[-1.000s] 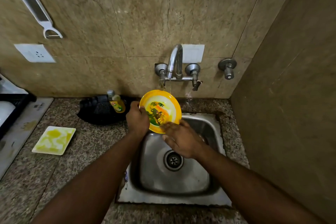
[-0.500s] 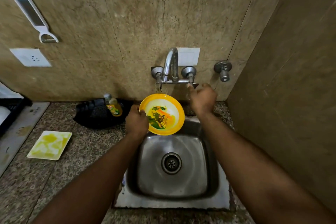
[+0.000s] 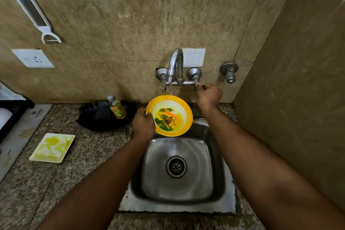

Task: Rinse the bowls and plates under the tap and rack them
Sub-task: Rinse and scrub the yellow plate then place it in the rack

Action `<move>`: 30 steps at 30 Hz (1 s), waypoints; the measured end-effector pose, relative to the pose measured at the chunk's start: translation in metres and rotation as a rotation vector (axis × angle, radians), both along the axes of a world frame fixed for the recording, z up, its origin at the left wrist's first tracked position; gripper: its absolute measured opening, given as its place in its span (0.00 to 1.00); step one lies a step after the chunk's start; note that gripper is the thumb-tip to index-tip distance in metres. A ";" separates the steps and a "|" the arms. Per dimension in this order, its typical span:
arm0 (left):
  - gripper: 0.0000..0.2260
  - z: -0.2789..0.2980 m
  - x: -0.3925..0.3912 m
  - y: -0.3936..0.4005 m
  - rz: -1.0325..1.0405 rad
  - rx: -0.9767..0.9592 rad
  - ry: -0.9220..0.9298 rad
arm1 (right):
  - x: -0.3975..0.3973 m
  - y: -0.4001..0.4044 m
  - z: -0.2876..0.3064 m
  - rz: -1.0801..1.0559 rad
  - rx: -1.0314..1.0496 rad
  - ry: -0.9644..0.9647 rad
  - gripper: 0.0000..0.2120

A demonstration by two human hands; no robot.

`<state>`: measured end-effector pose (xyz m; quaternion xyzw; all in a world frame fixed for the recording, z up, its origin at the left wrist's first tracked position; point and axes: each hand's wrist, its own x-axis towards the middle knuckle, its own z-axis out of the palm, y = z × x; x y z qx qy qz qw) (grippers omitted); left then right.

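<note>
The left hand grips the left rim of the yellow bowl, fingers curled over the edge. The bowl is held tilted above the rear edge of the steel sink, directly beneath the tap. A thin stream of water falls from the spout onto the bowl's upper rim. Green and orange residue covers the bowl's inner base.

The right hand is raised to the right tap handle; its fingers are curled and appear to pinch the lever, though the contact point is partly hidden.

On the worktop left of the sink lie a square plate smeared yellow-green, and a soap bottle beside a dark pan.
</note>
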<state>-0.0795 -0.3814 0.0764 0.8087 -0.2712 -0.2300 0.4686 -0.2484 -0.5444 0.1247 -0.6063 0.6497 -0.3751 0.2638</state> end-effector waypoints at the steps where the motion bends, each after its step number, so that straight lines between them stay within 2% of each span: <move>1: 0.14 -0.001 0.001 0.000 -0.001 0.000 0.004 | 0.000 0.001 -0.001 0.003 0.005 -0.009 0.19; 5: 0.13 0.002 -0.002 0.003 -0.010 -0.003 0.008 | -0.001 0.008 -0.007 0.029 -0.001 -0.084 0.18; 14: 0.13 -0.003 -0.002 0.001 0.004 -0.003 0.005 | -0.002 0.006 -0.011 0.019 -0.001 -0.087 0.19; 17: 0.11 -0.001 -0.002 0.002 0.005 0.002 -0.011 | -0.004 0.013 -0.015 0.059 0.029 -0.022 0.22; 20: 0.06 0.003 -0.002 0.003 0.019 -0.010 -0.042 | -0.004 0.036 -0.020 0.124 0.022 0.107 0.19; 23: 0.05 0.002 0.001 0.005 0.035 -0.019 -0.098 | -0.011 0.073 -0.028 0.407 -0.173 0.374 0.18; 27: 0.06 0.006 0.005 0.008 0.039 -0.008 -0.200 | -0.020 0.110 -0.056 1.093 -0.209 0.615 0.33; 28: 0.07 0.006 0.007 0.008 0.011 0.010 -0.240 | -0.022 0.111 -0.063 1.171 -0.228 0.718 0.36; 30: 0.07 0.006 0.007 0.008 -0.060 0.058 -0.312 | -0.025 0.104 -0.069 1.174 -0.212 0.926 0.41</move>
